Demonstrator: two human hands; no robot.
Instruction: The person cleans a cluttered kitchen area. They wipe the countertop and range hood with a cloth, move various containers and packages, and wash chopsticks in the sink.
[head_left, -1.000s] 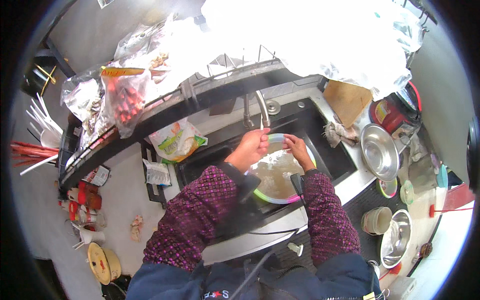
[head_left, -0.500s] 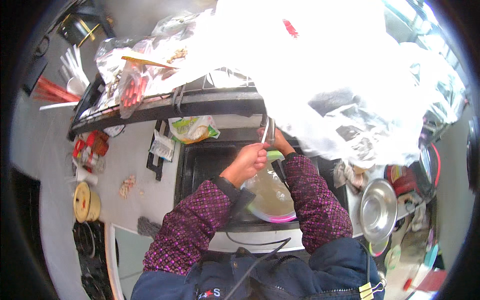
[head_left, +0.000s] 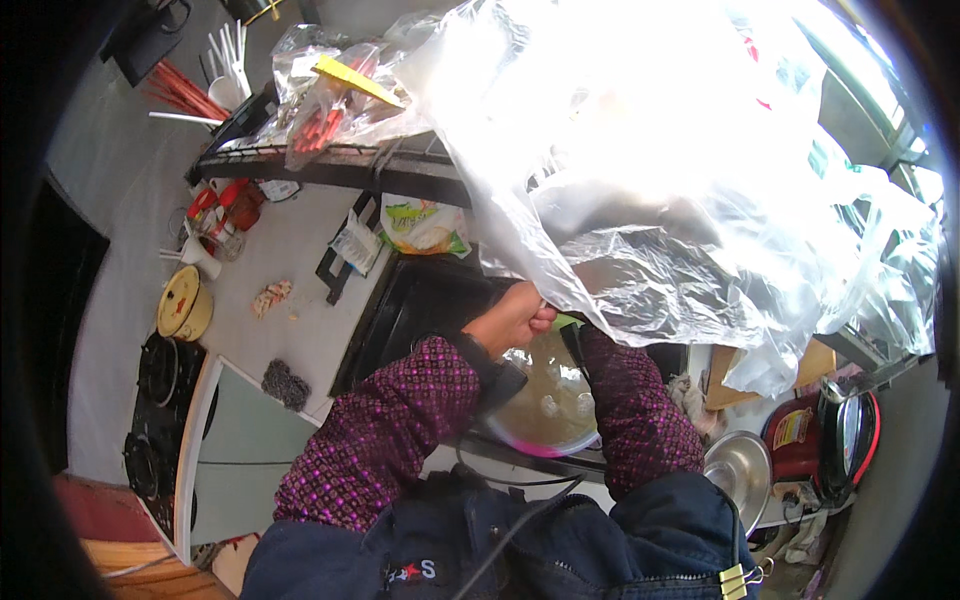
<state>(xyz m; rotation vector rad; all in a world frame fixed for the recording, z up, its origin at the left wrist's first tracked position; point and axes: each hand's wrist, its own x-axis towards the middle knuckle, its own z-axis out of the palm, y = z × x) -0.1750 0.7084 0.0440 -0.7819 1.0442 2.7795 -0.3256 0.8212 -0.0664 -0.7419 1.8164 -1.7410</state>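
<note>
My left hand (head_left: 515,318) is closed above a round basin (head_left: 540,450) with a pink and green rim, at the edge of a hanging clear plastic bag (head_left: 560,265). What its fingers hold, if anything, is hidden. The basin contains cloudy water (head_left: 545,395) with a few pale blobs and sits in a black sink (head_left: 425,295). My right forearm, in a purple patterned sleeve (head_left: 640,415), reaches forward over the basin's right side. The plastic covers my right hand, so its fingers do not show.
Above the sink runs a dark rack (head_left: 415,178) loaded with bags. A steel bowl (head_left: 740,475) and a red cooker (head_left: 800,435) stand to the right. Leftward are a yellow pot (head_left: 185,305), a dark scouring pad (head_left: 286,385), food scraps (head_left: 271,297) and a stove (head_left: 160,375).
The view has swung, shifting the counter and rack in the picture. The plastic now hides my right hand, the tap and the slim pale thing seen between my hands. My left hand stays closed.
</note>
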